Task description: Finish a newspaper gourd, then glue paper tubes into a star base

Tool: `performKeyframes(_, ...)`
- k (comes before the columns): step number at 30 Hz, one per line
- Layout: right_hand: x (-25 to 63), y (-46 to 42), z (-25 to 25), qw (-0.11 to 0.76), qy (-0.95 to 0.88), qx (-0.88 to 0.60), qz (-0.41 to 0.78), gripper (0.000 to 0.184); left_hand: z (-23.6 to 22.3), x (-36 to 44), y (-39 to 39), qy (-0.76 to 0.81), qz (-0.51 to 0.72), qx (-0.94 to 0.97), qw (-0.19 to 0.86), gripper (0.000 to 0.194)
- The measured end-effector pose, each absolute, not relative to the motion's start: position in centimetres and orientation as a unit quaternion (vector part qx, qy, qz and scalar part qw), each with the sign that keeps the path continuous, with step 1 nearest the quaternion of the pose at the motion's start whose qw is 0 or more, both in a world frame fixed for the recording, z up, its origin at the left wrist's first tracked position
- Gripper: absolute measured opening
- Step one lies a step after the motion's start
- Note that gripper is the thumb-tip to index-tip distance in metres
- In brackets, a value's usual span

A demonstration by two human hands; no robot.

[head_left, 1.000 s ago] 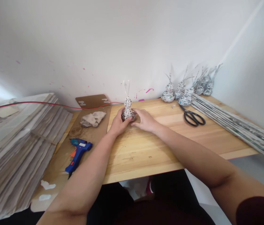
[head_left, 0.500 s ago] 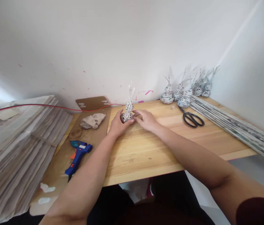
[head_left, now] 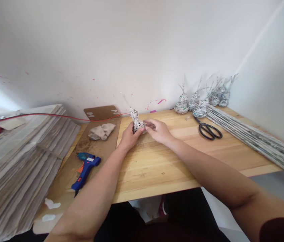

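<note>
The left fingers grip the woven figure (head_left: 137, 123) at its base above the wooden table (head_left: 154, 168), the bent right fingers touching its right side, while the glue gun (head_left: 84, 169) bears a white label, unreadable here.

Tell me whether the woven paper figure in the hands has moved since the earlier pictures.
Yes: the woven paper figure has tilted, its top swinging left, away from the magenta wall streak.

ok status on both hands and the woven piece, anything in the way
Left hand gripping woven piece by its base, piece tilted; right hand fingers at base's right side; glue gun and scissors off to the sides, nothing between hands.
</note>
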State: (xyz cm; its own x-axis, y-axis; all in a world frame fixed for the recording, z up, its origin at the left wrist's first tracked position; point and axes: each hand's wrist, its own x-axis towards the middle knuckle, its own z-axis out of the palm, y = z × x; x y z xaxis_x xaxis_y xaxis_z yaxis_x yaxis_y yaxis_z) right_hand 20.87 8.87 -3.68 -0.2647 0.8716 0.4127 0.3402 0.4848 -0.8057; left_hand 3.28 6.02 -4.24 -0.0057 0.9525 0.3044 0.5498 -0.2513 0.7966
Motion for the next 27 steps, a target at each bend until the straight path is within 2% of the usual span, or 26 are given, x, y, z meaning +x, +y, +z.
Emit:
performKeyframes(4,21.1,8.7,-3.2,0.415,-0.754,-0.447,0.245,0.034,-4.5,3.4,6.2,0.556,0.421,0.674,0.244,0.05)
performKeyframes(10,21.7,9.5,-3.1,0.396,-0.746,-0.479,0.237,0.028,-4.6,3.2,6.2,0.576,0.413,0.665,0.238,0.085)
performKeyframes(14,21.9,9.6,-2.9,0.406,-0.742,-0.471,0.251,0.035,-4.3,3.3,5.9,0.593,0.394,0.663,0.231,0.094)
performKeyframes(21,21.6,9.4,-3.0,0.428,-0.705,-0.466,0.32,0.028,-3.9,3.5,5.6,0.593,0.393,0.663,0.232,0.088)
performKeyframes(27,21.7,10.2,-3.3,0.488,-0.683,-0.431,0.332,0.023,-3.8,3.3,5.8,0.578,0.419,0.666,0.214,0.049)
